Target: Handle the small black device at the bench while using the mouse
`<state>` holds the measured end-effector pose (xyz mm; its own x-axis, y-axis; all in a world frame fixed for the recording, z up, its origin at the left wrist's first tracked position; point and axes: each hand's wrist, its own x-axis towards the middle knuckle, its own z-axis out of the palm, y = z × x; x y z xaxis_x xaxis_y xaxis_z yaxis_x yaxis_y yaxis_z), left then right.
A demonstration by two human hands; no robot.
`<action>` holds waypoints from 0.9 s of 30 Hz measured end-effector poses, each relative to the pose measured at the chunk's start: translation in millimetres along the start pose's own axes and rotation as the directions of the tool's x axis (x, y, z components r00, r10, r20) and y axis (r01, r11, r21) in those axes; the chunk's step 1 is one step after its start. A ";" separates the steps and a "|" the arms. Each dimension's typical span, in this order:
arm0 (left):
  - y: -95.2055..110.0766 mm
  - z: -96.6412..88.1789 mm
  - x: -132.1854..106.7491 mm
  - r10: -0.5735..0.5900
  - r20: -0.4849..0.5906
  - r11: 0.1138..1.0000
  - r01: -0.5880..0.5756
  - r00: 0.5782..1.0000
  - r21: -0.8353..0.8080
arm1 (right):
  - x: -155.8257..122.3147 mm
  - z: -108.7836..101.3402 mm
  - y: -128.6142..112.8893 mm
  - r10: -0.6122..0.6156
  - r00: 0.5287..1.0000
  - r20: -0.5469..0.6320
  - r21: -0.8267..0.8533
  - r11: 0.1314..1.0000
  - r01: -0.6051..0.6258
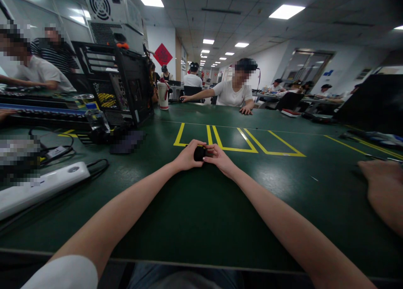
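A small black rounded object (199, 154) is held up between my two hands, just above or on the green table (201, 213); I cannot make out its exact kind. My left hand (188, 156) wraps around its left side, with the thumb along the lower edge and the fingers over the top. From the right, my right hand (221, 160) closes its thumb and fingertips on the object's right end. The fingers hide part of that end. Beyond both hands, yellow tape outlines (236, 148) mark the tabletop.
At left lie a white power strip (59, 180) with black cables, a clear bottle (97, 118) and a dark flat item (127, 141). Behind them stands an open computer case (126, 83) near a paper cup (163, 95). Another person's hand (385, 188) rests at right; a co-worker (234, 89) sits opposite.
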<state>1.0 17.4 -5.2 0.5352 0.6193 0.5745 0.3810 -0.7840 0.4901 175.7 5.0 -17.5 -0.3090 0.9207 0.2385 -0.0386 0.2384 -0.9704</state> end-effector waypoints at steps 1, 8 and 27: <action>0.4 -0.3 0.1 -0.002 0.002 1.000 0.002 1.000 0.002 | -0.5 0.5 -0.9 -0.006 1.000 0.002 0.003 1.000 0.006; 2.7 -1.4 0.3 -0.010 0.009 1.000 0.010 1.000 0.010 | -0.7 2.5 -2.6 -0.009 0.999 -0.050 -0.031 0.999 0.007; -1.8 1.9 0.4 -0.011 -0.005 1.000 0.011 1.000 0.005 | 2.4 1.2 2.1 0.035 0.995 -0.096 0.033 0.999 -0.032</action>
<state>1.9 19.0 -7.1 0.5271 0.6279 0.5726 0.3907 -0.7774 0.4929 173.7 7.4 -19.0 -0.2179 0.9539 0.2065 -0.0598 0.1982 -0.9783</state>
